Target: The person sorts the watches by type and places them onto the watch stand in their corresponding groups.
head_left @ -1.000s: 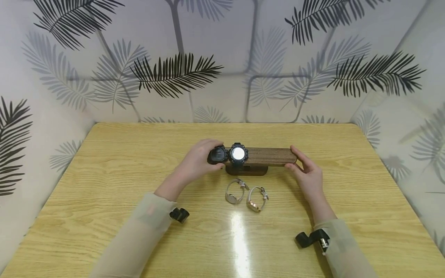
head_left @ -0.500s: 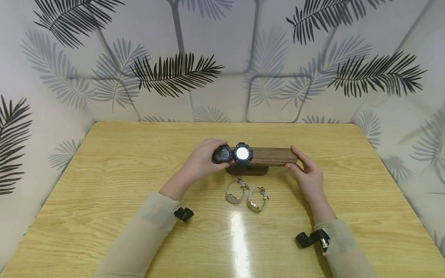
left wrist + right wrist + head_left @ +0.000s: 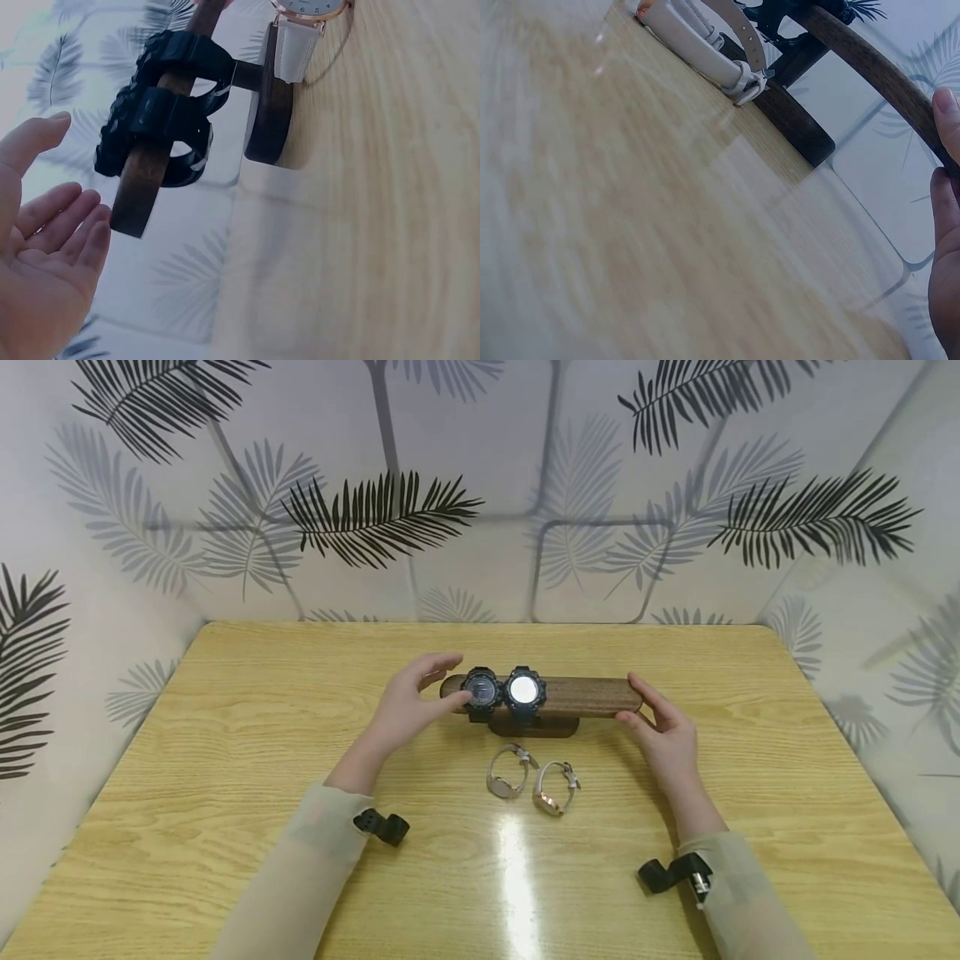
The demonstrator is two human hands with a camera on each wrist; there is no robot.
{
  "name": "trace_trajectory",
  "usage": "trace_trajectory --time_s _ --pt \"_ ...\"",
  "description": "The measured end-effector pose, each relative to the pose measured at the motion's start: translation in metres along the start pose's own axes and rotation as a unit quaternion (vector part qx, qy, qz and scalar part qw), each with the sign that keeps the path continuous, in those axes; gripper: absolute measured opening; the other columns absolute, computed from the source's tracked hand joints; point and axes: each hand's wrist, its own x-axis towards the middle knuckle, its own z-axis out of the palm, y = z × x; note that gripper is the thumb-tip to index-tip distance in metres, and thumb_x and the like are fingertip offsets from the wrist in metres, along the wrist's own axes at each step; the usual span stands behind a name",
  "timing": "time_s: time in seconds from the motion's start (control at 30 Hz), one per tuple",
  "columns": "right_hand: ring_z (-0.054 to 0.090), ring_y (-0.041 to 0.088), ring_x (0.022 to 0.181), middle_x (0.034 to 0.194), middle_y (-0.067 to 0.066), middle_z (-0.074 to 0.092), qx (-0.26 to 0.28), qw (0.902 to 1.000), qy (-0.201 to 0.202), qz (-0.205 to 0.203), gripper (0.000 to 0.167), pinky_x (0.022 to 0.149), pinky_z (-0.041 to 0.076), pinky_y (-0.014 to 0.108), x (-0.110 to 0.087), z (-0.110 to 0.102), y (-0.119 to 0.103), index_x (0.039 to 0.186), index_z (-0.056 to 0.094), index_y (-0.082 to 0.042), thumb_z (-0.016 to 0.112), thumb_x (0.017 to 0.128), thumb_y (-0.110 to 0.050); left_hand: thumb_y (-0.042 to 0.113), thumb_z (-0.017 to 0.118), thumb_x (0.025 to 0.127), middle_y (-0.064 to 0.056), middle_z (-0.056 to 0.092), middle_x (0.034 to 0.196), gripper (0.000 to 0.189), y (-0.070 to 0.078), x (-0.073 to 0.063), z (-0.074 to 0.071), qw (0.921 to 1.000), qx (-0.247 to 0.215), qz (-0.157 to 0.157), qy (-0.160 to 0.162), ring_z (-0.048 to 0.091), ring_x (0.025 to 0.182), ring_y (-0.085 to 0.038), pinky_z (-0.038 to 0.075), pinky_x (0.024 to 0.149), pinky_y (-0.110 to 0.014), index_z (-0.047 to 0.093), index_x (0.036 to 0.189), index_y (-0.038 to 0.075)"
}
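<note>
Pale yellow wood-grain table (image 3: 225, 735), glossy, a bright streak of reflected light toward the near edge. Walls (image 3: 465, 452) pale, printed with black and grey leaves.

Left grip (image 3: 403, 703): released, fingers spread loosely, thumb well apart from them. Sits at the left end of a brown bar (image 3: 588, 697). Thumb tip overlaps the left dark watch (image 3: 481, 691) from the head; left wrist shows thumb clear of it. Finger contact with bar end: cannot tell.

Right grip (image 3: 666, 739): pinching bar's right end between thumb and fingers.

Bar raised on a brown base (image 3: 553, 727), mid-table. Left dark watch strapped around it, right dark watch (image 3: 523, 691) just beside, face whitened by glare. Two light-strapped watches, silvery (image 3: 501, 787) and rose-gold (image 3: 550, 803), straps looped, on the table in front of base.
</note>
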Motion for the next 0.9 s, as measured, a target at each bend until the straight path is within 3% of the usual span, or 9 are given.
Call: trace_trajectory --time_s 0.13,0.3,0.47,0.9 --pt "0.042 0.018 0.131 0.138 0.01 0.052 -0.004 1.0 0.0 0.002 0.05 0.099 0.043 0.024 0.0 0.0 -0.001 0.131 0.055 0.003 0.067 0.083 0.01 0.014 0.072 0.087 -0.007 0.053 0.134 0.049 -0.011 -0.002 -0.001 0.996 -0.089 -0.002 0.004 0.048 0.124 -0.019 0.037 0.106 -0.026 0.055 0.132 0.006" --pt "0.042 0.018 0.131 0.138 0.011 0.052 -0.002 1.0 0.001 0.001 0.049 0.099 0.043 0.024 0.0 0.0 -0.001 0.131 0.055 0.004 0.066 0.083 0.011 0.007 0.069 0.088 -0.012 0.052 0.135 0.047 -0.02 -0.006 0.0 0.988 -0.153 -0.02 0.011 0.046 0.126 -0.022 0.035 0.107 -0.028 0.053 0.132 0.0" --pt "0.043 0.018 0.131 0.138 0.011 0.052 -0.001 1.0 0.002 -0.001 0.049 0.099 0.043 0.024 -0.001 0.001 -0.002 0.131 0.055 0.004 0.065 0.083 0.012 0.002 0.067 0.088 -0.017 0.048 0.139 0.048 -0.029 -0.008 0.002 0.9824 -0.183 -0.035 0.013 0.043 0.129 -0.024 0.034 0.109 -0.031 0.051 0.134 -0.002" --pt "0.044 0.019 0.13 0.138 0.013 0.051 0.005 1.0 -0.001 -0.004 0.049 0.098 0.043 0.025 -0.001 0.001 -0.003 0.13 0.055 0.004 0.066 0.083 0.011 0.008 0.07 0.088 -0.007 0.053 0.136 0.047 -0.047 -0.013 0.01 0.9694 -0.236 -0.058 0.038 0.047 0.127 -0.023 0.042 0.102 -0.028 0.056 0.132 0.005"
